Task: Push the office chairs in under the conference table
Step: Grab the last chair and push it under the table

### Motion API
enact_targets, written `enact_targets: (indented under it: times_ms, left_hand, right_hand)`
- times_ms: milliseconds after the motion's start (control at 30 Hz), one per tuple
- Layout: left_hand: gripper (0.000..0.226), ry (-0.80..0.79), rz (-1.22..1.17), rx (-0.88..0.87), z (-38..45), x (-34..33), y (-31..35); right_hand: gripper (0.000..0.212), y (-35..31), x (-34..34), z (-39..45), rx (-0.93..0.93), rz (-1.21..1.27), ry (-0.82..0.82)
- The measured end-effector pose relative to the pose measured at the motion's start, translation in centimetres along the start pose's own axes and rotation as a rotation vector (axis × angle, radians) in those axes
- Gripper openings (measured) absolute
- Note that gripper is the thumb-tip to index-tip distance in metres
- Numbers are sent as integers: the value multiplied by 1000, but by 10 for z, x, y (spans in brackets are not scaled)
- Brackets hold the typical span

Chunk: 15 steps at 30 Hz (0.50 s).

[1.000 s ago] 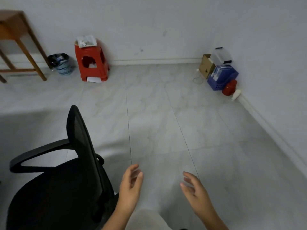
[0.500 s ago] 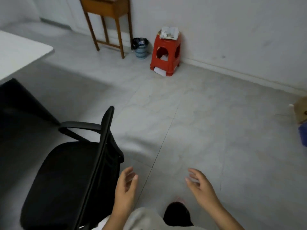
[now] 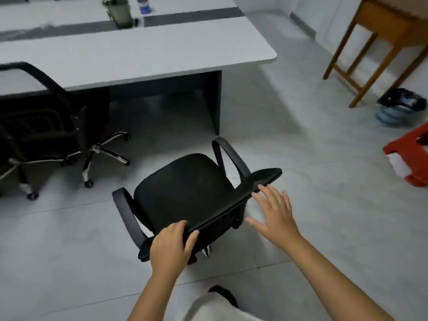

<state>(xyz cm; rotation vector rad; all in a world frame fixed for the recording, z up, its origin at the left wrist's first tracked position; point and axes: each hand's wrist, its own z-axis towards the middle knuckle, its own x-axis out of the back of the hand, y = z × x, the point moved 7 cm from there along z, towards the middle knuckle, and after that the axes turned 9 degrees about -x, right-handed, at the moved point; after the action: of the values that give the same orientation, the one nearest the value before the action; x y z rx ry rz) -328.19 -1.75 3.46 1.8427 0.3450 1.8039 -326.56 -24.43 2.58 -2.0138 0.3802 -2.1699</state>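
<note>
A black mesh office chair (image 3: 185, 193) stands on the tiled floor in front of me, its seat facing the white conference table (image 3: 139, 52). My left hand (image 3: 171, 246) grips the left part of the chair's top back edge, fingers curled over it. My right hand (image 3: 275, 212) is spread, its fingertips touching the right part of the backrest. Two more black office chairs (image 3: 41, 117) stand at the left, partly under the table's edge.
A wooden side table (image 3: 379, 42) stands at the upper right, with a bin (image 3: 398, 107) beside it and a red plastic stool (image 3: 410, 156) at the right edge. A potted plant (image 3: 119, 10) and a pen cup (image 3: 143, 4) stand on the conference table.
My view has swung left to face the table. My left hand has taken hold of the chair's backrest and my right hand has reached up to it.
</note>
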Motion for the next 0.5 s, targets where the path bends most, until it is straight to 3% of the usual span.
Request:
enact_targets:
  times_ms: [33,67,133,267,433,500]
  left_hand:
    - [60,-48,83,-24,4,-4,-5]
    - [72,17,199,-98,8,-3,-8]
    - [76,151,348,-168,18,-1,-19]
    - [74,263,482,-248,52,8,-40]
    - [44,178,514,-194,122,26,-69]
    - [42,153,537,-162,149,32,-79]
  right_hand:
    - [62,-7,-9,20,27,-59,-63]
    - [61,-14,-17,37,70,-141,-95]
    - [48,-30,-21,62,223,-257,-81]
    - [52,-42,-31,96,348,-187,3]
    - [52,-66,-44,160,386,-162,9]
    - [54,-75,-49,187,424,-161,3]
